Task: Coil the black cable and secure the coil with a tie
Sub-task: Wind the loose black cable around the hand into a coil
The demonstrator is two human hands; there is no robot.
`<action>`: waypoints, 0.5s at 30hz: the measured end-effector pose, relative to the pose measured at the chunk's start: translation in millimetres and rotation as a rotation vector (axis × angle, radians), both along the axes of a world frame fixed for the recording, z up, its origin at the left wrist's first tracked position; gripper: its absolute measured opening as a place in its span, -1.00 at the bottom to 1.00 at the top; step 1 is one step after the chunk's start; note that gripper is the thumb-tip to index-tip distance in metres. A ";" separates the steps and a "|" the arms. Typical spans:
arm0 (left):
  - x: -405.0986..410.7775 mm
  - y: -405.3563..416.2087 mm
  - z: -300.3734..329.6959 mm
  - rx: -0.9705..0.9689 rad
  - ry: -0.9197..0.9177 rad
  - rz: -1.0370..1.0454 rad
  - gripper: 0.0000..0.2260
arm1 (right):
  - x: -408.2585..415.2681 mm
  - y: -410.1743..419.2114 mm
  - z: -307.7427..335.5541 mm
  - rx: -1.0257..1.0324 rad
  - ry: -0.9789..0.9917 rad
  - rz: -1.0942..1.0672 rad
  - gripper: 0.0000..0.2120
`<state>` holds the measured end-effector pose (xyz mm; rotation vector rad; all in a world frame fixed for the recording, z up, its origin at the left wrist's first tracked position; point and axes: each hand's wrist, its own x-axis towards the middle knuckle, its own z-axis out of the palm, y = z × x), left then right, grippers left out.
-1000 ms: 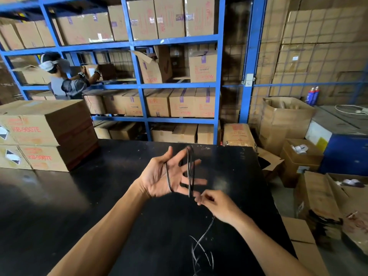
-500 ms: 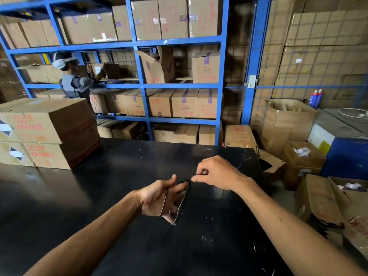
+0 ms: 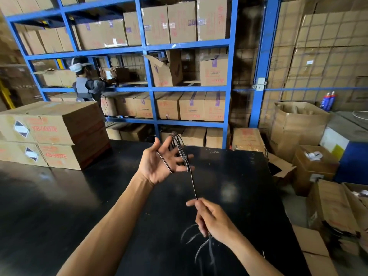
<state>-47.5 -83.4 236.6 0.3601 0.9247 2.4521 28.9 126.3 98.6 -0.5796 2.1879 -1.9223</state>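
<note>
My left hand (image 3: 159,166) is at the centre of the frame, palm open and fingers spread, with the black cable (image 3: 180,151) looped around them in what looks like three or four turns; blur keeps me from an exact count. One strand runs down to my right hand (image 3: 212,218), lower centre, where my grip is pinched shut on it. The slack tail trails below, blurred, over the black counter (image 3: 59,196). It is one cable, thin, light and limp, so it should bend easily but spring loose unless tensioned. Best held close to the coil. I see no tie.
</note>
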 end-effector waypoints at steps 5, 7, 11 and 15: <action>10.1 8.1 18.5 -0.003 0.096 -0.227 -0.44 | -6.1 12.2 -17.7 0.124 -0.082 -0.038 -0.62; 20.6 15.4 15.8 -0.045 0.119 -0.385 -0.43 | -19.8 17.4 -12.1 0.178 -0.107 -0.128 -0.59; 40.2 28.4 -2.9 -0.315 0.154 -0.703 -0.39 | -49.3 33.8 22.2 0.360 0.052 -0.334 -0.76; 48.5 32.0 -30.9 -0.667 0.063 -0.839 -0.36 | -64.6 56.7 67.7 1.077 0.685 -0.197 -0.84</action>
